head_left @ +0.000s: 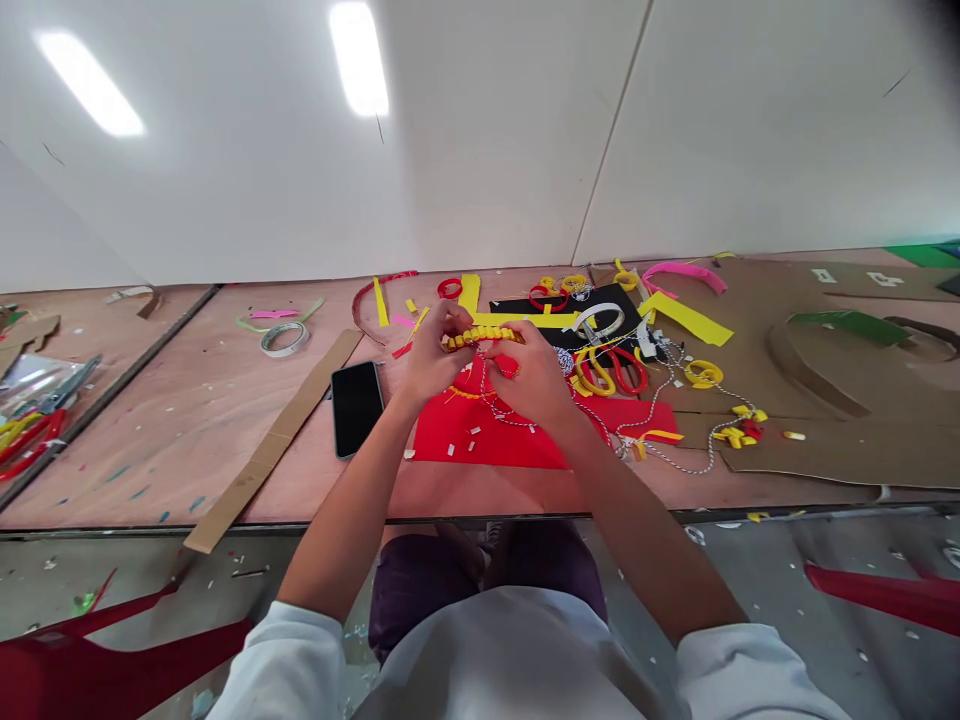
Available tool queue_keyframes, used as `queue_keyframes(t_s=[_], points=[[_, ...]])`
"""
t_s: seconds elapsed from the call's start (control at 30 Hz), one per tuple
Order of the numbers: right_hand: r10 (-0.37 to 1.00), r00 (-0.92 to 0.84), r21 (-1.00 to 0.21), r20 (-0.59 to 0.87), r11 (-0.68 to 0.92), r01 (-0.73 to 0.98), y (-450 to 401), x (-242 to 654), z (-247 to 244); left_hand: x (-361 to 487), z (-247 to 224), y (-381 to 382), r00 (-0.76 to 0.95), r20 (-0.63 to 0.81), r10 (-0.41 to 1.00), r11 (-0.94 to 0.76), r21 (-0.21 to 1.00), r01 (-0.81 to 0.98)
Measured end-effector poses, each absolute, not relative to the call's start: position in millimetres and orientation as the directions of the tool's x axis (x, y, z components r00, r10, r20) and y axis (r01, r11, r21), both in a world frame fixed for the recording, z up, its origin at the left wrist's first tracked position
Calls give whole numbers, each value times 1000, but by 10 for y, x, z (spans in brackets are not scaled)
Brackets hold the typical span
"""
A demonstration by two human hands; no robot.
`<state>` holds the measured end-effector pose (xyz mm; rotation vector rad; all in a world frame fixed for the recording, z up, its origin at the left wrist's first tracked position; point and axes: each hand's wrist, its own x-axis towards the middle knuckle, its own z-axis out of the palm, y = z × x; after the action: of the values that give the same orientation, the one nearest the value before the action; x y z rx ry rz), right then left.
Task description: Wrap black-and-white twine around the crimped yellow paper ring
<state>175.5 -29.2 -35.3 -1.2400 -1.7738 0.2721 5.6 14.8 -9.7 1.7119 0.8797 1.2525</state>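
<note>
Between my two hands is a curved strip covered in small yellow folded pieces (487, 335). My left hand (439, 355) pinches its left end, and my right hand (532, 370) grips the right end. Both hands hover over a red paper sheet (487, 445) with small white scraps on it. A black-and-white twisted cord (495, 405) hangs by my right hand and runs off across the table. Close to the right hand lie yellow-handled scissors (594, 372) and red rings or handles (630, 372) on black paper (619, 300).
A phone (357, 408) and a long cardboard strip (277, 440) lie left of my hands, with a tape roll (285, 340) further left. Brown cardboard (750, 350) covers the right side, holding a pink strip (686, 272). A white wall (480, 150) rises behind the table.
</note>
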Motion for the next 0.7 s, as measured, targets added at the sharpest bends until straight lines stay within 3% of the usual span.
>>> queue_keyframes(t_s=[0.7], points=[[838, -59, -657, 542, 466, 593, -264, 1771, -337, 134, 81, 159, 317, 220, 923, -257, 963, 80]])
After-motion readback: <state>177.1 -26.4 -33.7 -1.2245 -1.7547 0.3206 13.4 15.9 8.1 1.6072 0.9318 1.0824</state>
